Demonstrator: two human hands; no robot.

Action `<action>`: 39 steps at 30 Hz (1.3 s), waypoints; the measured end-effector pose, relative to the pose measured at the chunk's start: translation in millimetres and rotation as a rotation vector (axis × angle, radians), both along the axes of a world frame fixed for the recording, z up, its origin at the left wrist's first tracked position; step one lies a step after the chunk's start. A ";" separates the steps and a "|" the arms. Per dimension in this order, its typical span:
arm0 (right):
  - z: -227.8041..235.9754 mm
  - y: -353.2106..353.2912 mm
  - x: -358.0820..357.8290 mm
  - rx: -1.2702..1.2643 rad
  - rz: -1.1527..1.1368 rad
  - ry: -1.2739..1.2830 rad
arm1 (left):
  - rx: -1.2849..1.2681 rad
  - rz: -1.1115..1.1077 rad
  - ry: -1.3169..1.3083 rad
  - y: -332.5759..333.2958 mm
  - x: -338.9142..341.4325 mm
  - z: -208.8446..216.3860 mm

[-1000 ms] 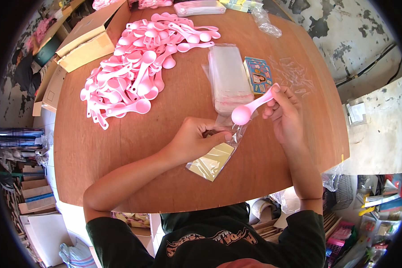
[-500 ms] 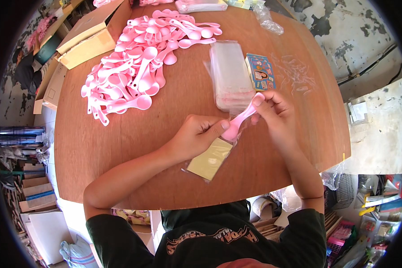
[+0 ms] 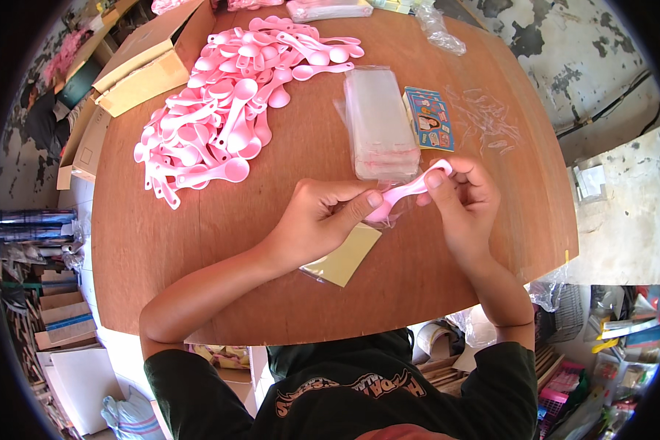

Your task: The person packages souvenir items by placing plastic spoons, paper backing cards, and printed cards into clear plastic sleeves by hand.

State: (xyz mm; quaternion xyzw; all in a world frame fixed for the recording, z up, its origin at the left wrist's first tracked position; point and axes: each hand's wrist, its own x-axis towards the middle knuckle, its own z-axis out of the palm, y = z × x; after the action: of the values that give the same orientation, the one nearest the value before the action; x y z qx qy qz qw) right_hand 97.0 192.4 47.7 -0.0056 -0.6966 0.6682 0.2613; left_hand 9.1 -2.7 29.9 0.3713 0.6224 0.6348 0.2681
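Between my hands is a pink plastic measuring spoon (image 3: 407, 192) with a scoop at each end. My right hand (image 3: 468, 205) pinches its upper right end between thumb and fingers. My left hand (image 3: 319, 220) is closed at the lower end, thumb pressed on a clear plastic bag (image 3: 393, 219) around that scoop; its other fingers are partly hidden. Just below my left hand is a yellow card (image 3: 347, 257) with clear film at its edge. Whether the card is in the same bag, I cannot tell.
A big heap of pink spoons (image 3: 231, 95) covers the table's left side. Ahead lie a stack of clear bags (image 3: 381, 121), a pile of blue printed cards (image 3: 429, 121) and scattered thin clear strips (image 3: 484, 121). An open cardboard box (image 3: 143, 70) stands far left.
My right hand has moved slightly right and down, and the spoon has tilted flatter. My left hand has turned a little, and the yellow card has shifted slightly left and up.
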 end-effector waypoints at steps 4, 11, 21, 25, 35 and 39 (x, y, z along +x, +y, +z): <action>-0.8 -4.1 4.7 0.088 0.058 0.079 | 0.002 0.034 -0.028 -1.4 0.6 2.6; 2.4 -18.0 -1.2 -0.020 0.064 0.125 | 0.033 0.066 -0.117 -1.2 5.4 3.8; 1.6 -12.8 -2.6 0.620 0.052 0.153 | -0.027 0.059 0.044 -1.9 9.9 17.2; 4.9 -15.4 0.2 0.634 0.000 0.107 | -0.063 0.081 0.271 -3.2 9.3 17.1; -5.8 -13.6 2.4 0.997 -0.081 0.190 | -0.286 -0.098 0.402 -5.3 13.1 17.2; -3.8 -7.1 5.5 0.943 0.030 0.025 | -0.292 -0.163 0.398 -4.5 13.1 15.6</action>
State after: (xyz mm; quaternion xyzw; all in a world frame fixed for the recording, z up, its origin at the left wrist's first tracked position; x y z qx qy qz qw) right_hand 102.5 185.3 43.9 0.1320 -0.9209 0.2824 0.2340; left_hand 22.2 -7.2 45.5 0.4949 0.7160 0.4292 0.2414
